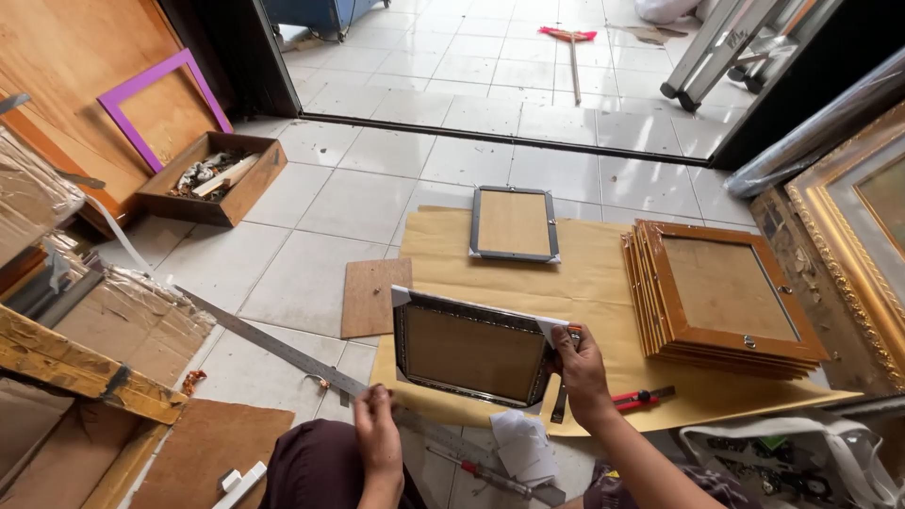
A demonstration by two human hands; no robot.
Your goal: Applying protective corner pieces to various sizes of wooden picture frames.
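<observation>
- Head view: right hand (580, 372) closed on the right edge of a dark ornate picture frame (471, 351), thumb on the back and fingers wrapped behind. The frame is tilted up off the brown paper sheet (594, 283), back board facing the camera, so the backing can be checked while its lower edge sits near the sheet's front edge.
- Left hand (377, 434) rests on the person's knee with fingers loosely curled, just beside the long steel ruler (283, 349); I can't tell if it pinches anything.
- The ruler lies diagonally across the tiled floor (320, 207), its near end within the left hand's reach.
- A red-handled cutter (641, 399) lies on the sheet's front right edge, next to the right wrist, so handy.
- A stack of wooden frames (726, 297) lies face down at the sheet's right edge, squared up; a single grey frame (514, 224) lies face down at the back edge, apart from the stack.
- A small board offcut (375, 297) lies on the floor at the sheet's left edge.
- A screwdriver (495, 479) and crumpled white paper (523, 445) lie on the floor between the knees.
- A wooden tray of bits (215, 177) and a purple frame (156, 104) sit far left, out of the way.
</observation>
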